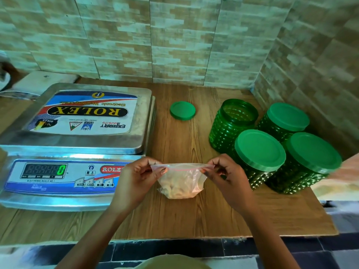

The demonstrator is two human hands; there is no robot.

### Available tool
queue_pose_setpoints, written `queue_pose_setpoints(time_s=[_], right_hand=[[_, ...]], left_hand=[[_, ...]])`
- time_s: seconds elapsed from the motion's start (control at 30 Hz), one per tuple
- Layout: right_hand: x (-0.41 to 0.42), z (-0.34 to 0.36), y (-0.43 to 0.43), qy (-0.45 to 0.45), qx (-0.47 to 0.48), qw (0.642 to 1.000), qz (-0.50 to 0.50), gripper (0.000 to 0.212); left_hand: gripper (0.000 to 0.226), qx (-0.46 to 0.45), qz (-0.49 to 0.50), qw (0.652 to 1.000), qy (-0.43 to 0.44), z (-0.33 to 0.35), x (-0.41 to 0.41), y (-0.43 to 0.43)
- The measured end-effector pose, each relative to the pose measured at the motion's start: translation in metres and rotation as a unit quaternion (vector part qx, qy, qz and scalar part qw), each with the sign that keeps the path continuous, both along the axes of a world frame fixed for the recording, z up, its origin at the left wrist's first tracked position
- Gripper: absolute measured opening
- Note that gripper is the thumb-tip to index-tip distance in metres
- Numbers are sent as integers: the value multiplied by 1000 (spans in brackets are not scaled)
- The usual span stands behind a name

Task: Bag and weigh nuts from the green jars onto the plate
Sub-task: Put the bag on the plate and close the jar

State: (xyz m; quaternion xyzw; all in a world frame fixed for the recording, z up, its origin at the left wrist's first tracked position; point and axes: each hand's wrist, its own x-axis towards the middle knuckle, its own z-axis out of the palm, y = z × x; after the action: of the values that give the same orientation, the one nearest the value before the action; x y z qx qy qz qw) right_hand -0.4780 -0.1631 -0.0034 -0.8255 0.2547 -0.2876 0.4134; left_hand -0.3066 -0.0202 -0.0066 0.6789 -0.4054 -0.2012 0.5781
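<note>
A small clear zip bag point(181, 181) with pale nuts inside hangs above the wooden table. My left hand point(136, 179) pinches the left end of its red zip strip. My right hand point(229, 175) pinches the right end. An open green jar point(231, 125) stands at the right, its loose lid point(182, 110) lying flat on the table behind the bag. Three lidded green jars point(260, 152) stand around it. The electronic scale point(81, 121) sits at the left with a bare steel pan; its display point(61, 169) reads 0.
The tiled wall point(174, 39) runs behind the table and turns in at the right behind the jars. The table's front edge point(174, 237) lies close to me, with dark tiles below. A pale flat object point(37, 82) lies behind the scale at far left.
</note>
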Motion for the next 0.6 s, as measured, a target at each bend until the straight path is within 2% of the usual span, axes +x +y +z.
queue_pose_setpoints(time_s=[0.23, 0.33, 0.43, 0.53, 0.6], right_hand=[[1, -1, -4, -17, -19, 999, 28, 10], [2, -1, -5, -8, -15, 999, 33, 10], [4, -1, -4, 5, -20, 999, 33, 15], [5, 0, -4, 0, -33, 999, 39, 10], [6, 0, -4, -9, -34, 998, 42, 5]], left_hand=[[13, 6, 21, 999, -24, -8, 2, -3], [6, 1, 20, 1000, -13, -7, 2, -3], [9, 2, -1, 1000, -3, -8, 4, -2], [13, -9, -22, 999, 37, -8, 3, -3], [7, -6, -27, 999, 17, -6, 2, -4]])
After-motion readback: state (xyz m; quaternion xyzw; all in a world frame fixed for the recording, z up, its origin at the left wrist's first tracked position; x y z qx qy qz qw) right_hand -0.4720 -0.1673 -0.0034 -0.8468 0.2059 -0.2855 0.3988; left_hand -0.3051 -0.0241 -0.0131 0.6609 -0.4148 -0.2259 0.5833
